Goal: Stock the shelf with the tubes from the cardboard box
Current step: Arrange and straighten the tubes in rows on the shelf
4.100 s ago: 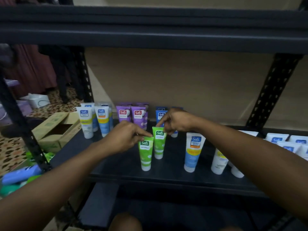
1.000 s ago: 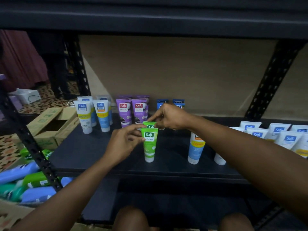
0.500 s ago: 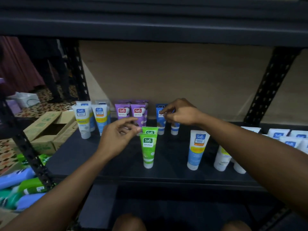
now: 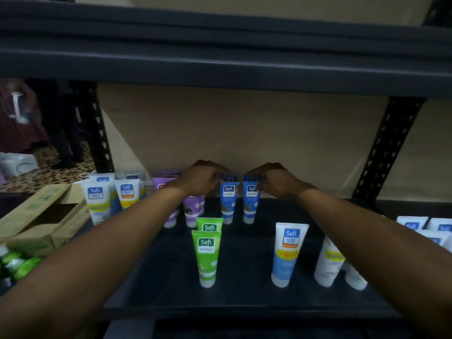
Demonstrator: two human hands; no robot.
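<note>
bare forearms [image 4: 110, 241], left grip [image 4: 199, 179], right grip [image 4: 278, 181]

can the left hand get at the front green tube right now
Probably yes. The front green tube stands upright with bare shelf to its left and front. The left hand is farther back at a blue tube, so it would only need to draw back.

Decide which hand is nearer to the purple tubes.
Left. The left hand sits over the purple tubes, partly hiding them; the right hand is farther right, past the two dark blue tubes, at the right one.
</note>
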